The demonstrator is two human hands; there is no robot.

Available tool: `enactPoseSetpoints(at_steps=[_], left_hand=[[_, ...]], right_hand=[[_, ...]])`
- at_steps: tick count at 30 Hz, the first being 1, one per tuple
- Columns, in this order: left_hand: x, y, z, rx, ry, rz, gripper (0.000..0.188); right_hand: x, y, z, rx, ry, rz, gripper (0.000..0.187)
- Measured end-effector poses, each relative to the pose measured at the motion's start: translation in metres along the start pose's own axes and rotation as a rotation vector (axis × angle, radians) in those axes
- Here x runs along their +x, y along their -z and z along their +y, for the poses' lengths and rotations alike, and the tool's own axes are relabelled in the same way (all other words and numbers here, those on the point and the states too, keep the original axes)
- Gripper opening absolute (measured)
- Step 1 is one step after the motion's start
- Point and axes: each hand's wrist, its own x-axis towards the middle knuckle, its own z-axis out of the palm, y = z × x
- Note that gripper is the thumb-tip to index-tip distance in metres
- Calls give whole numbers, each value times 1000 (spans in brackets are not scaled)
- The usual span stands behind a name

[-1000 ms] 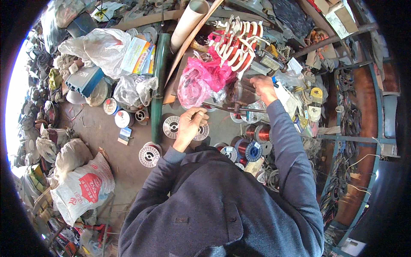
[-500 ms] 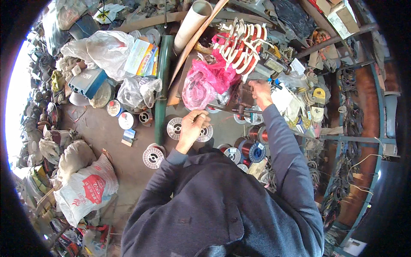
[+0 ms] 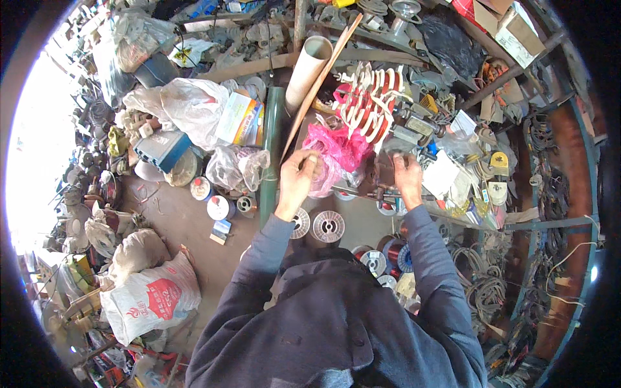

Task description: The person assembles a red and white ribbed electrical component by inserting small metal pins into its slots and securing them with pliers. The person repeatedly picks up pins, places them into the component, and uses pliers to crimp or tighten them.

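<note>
My left hand (image 3: 299,180) is closed in a pinch at the left edge of a crumpled pink plastic bag (image 3: 341,150). Whatever sits between its fingertips is too small to make out. To the right, my right hand (image 3: 408,178) has its fingers bent down at a dark brown metal part (image 3: 384,171), and its grip there is partly hidden. Just beyond the bag lies a row of red coils bound with white tape (image 3: 370,107). A pale wire spool (image 3: 328,226) lies on the near side of the bag, between my forearms.
Left of my left hand stand a green tube (image 3: 272,152) and a grey pipe (image 3: 309,71). Beyond them are clear plastic bags and a blue box (image 3: 162,150). A white sack (image 3: 152,299) lies at lower left. Copper wire spools (image 3: 391,252) stand beside my right forearm.
The whole view has shifted, with the bench lower and further right. My left hand has reached forward from the spools to the pink bag. My right hand stays near the dark metal part.
</note>
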Motion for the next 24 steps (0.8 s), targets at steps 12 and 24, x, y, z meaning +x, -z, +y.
enactPoseSetpoints(at_steps=[12,24], left_hand=[[132,-63,27,456,-317,170,28],[119,-80,39,179,31,-60,43]], right_hand=[[34,28,-71,203,367,-173,34],[51,23,-51,260,572,-232,21]])
